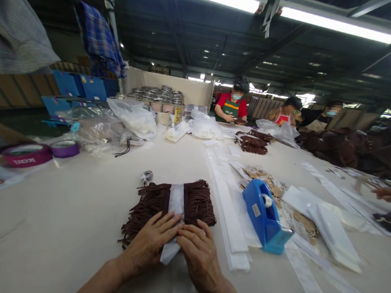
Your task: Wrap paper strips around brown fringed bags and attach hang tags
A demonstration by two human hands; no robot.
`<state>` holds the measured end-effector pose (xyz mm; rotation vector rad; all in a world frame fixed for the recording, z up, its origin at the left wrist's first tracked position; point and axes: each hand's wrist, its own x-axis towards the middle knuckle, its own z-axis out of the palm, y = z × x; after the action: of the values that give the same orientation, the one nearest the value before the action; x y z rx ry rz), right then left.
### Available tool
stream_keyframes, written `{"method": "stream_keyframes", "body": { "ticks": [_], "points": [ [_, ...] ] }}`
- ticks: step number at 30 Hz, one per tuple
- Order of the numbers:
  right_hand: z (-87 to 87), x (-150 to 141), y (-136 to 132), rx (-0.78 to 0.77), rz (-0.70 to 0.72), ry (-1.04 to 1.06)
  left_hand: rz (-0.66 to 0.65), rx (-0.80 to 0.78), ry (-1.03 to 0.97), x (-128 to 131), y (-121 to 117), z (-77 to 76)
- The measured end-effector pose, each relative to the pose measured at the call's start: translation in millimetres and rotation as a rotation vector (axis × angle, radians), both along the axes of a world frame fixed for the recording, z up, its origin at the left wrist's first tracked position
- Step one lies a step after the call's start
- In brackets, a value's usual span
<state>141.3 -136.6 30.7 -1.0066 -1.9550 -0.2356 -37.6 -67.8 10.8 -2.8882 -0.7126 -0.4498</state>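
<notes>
Both hands, left [154, 238] and right [198, 246], press a pale strip [177, 199] onto the fringe bundle [200, 199]; a dispenser [261, 215] (blue) stands to the right, beside white strips [226, 212].

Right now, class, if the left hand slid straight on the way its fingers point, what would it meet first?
Most likely the pale strip across the brown fringed bundle; the left hand seems to rest against it, though one view leaves depth unclear.
</notes>
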Motion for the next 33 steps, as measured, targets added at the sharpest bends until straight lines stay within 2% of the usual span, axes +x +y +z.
{"method": "stream_keyframes", "body": {
  "ticks": [10, 16, 19, 21, 24, 25, 27, 30, 33],
  "points": [
    [5.6, 2, -5, -0.014, 0.077, -0.009, 0.005, 0.129, -0.13, 2, -1, 1.9],
    [-2.5, 2, -6, 0.117, 0.174, -0.03, 0.013, 0.159, -0.132, 2, -4, -0.3],
    [-5.7, 4, -8, 0.115, 0.167, -0.063, 0.007, 0.145, -0.107, 3, -5, -4.8],
    [-2.4, 6, -9, 0.113, 0.178, -0.106, 0.005, 0.125, -0.075, 4, -5, -8.1],
    [12.8, 14, -5, 0.086, 0.228, -0.161, 0.001, 0.101, -0.061, 5, -4, -12.3],
    [19.3, 18, 1, 0.021, 0.198, -0.157, -0.003, 0.088, -0.057, 5, -4, -13.3],
    [30.9, 26, 22, -0.174, 0.038, -0.119, -0.005, 0.057, -0.048, 5, -5, -14.7],
    [37.5, 33, 75, -0.451, -0.188, -0.147, 0.02, 0.048, -0.067, 7, -6, -17.2],
    [31.9, 32, 129, -0.625, -0.204, -0.253, 0.015, 0.123, -0.1, 7, -5, -21.6]
  ]
}}
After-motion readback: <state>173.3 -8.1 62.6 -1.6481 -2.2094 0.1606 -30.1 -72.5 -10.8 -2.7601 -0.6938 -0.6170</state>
